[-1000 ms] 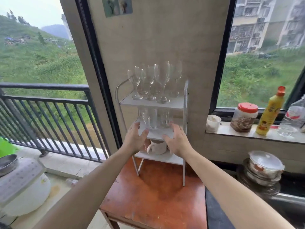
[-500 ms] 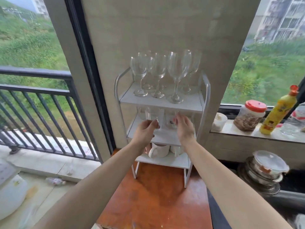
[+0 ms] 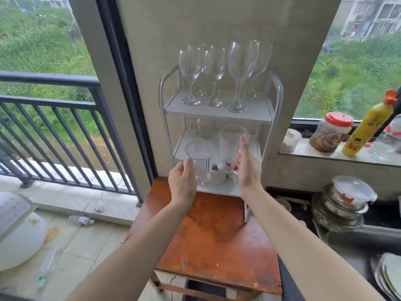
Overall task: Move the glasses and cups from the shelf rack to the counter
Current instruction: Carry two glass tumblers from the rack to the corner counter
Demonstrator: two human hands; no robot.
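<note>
Left hand (image 3: 183, 185) curls its fingers (image 3: 188, 165) round a ribbed tumbler (image 3: 199, 164); right hand (image 3: 247, 170) grips a taller glass (image 3: 230, 146) with an unreadable red mark. Both are held before the rack's (image 3: 276, 109) middle shelf, above the bench (image 3: 212, 233).

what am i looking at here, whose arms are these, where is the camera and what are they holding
There is no machine here: these are a person's two bare arms, filmed by a wide-angle camera worn on their head, looking forward and down. That is why the arms reach in from the bottom edge. The left hand holds a ribbed glass and the right hand holds a second glass, both in front of the middle shelf of a white rack. The rack stands on an orange-brown table. Its top shelf carries wine glasses; white cups sit on the bottom shelf. On the window ledge stand a red-lidded jar and a yellow bottle.
</note>
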